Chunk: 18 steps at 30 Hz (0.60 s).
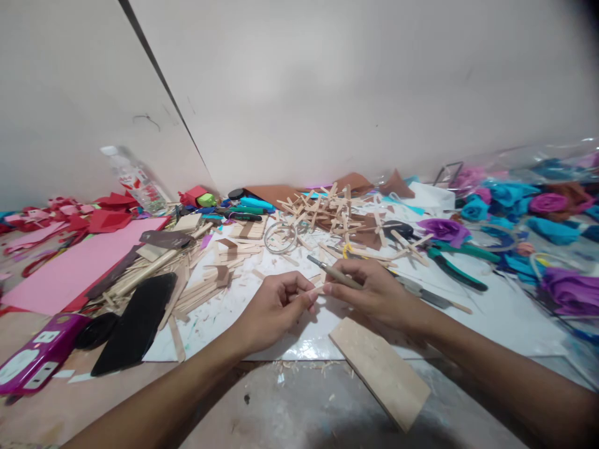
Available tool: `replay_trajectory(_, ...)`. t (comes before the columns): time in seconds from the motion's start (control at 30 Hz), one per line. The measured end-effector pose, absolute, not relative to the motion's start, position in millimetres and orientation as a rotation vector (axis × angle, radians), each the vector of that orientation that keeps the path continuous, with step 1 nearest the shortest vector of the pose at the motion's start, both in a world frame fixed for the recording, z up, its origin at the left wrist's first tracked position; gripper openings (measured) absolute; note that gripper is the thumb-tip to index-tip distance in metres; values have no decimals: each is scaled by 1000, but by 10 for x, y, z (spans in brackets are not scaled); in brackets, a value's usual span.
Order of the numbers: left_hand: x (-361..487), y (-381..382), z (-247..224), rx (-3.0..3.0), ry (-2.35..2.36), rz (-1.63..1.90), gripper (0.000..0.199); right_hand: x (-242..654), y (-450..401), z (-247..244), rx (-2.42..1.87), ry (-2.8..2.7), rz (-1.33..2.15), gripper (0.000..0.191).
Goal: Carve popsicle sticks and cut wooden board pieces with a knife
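Near the middle of the head view, my left hand (285,307) is closed, its thumb and fingers pinching one end of a small wooden piece (320,290). The fingertips of my right hand (369,288) meet the other end of that piece. Across the fingers of my right hand lies a grey craft knife (337,273), its tip pointing up and to the left. Both hands are over a white sheet (299,346). Below my right hand a flat wooden board (381,374) lies slanted over the sheet's front edge.
Wooden sticks (201,293) and crossed stick pieces (327,212) spread behind the hands. At left are a black phone (135,324), a purple case (40,355), pink paper (70,268) and a bottle (135,181). Green-handled pliers (456,268) and paper flowers (510,193) lie right.
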State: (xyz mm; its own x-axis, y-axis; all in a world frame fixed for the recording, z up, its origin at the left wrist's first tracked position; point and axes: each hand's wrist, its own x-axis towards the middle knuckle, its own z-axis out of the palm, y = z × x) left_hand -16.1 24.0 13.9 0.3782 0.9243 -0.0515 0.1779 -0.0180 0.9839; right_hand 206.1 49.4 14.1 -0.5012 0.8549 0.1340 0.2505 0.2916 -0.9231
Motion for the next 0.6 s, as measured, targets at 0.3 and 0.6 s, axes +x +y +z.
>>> replay_trajectory(0.3,-161,246,122,1490,1047,804,38,2049,516,90,-1044,-2026,1118,34)
replay_trajectory(0.6,-172,254,119,1477,1062,794,44,2027,517,114,-999,-2027,1134,29)
